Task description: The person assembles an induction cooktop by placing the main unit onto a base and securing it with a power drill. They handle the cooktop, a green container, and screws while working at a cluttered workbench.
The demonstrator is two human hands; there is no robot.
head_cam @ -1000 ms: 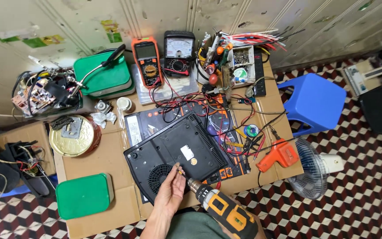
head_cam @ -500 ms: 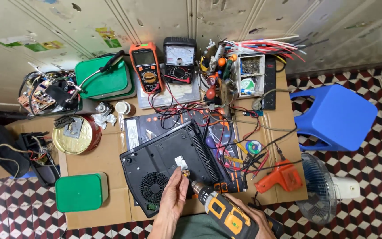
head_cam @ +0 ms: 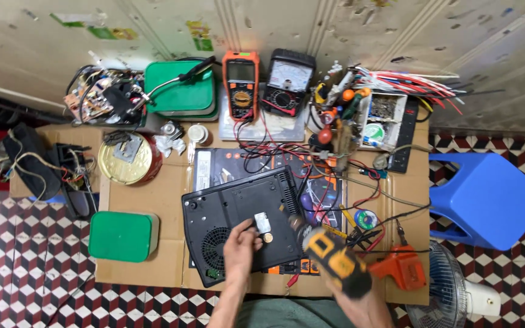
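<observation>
- Cooker (head_cam: 238, 212), a flat black appliance lying underside up, sits tilted near the front middle of the worktop (head_cam: 147, 194), its round vent grille at the near left corner.
- Left hand (head_cam: 242, 245) rests on the cooker's near part, fingers curled loosely against the casing beside a small white label (head_cam: 262, 222); it grips nothing that shows.
- Right hand (head_cam: 360, 297) is mostly hidden at the bottom edge, closed round the handle of a yellow and black drill (head_cam: 334, 261), which is blurred; its nose points up and left toward the cooker's right edge.
- Cooker's far edge overlaps a dark mat (head_cam: 214, 167); its right edge runs into a tangle of red and black leads (head_cam: 329, 194).
- Orange tool (head_cam: 403, 267) lies just right of the drill, near the worktop's front right corner.
- Green box (head_cam: 123, 235) sits at the front left edge, well apart from the cooker, with bare cardboard between them.
- Round gold tin (head_cam: 126, 161) stands behind the box.
- Two meters (head_cam: 241, 82) lean at the back wall.
- Blue stool (head_cam: 487, 197) stands on the chequered floor, just beside the worktop's right edge, a fan (head_cam: 445, 291) near it.
</observation>
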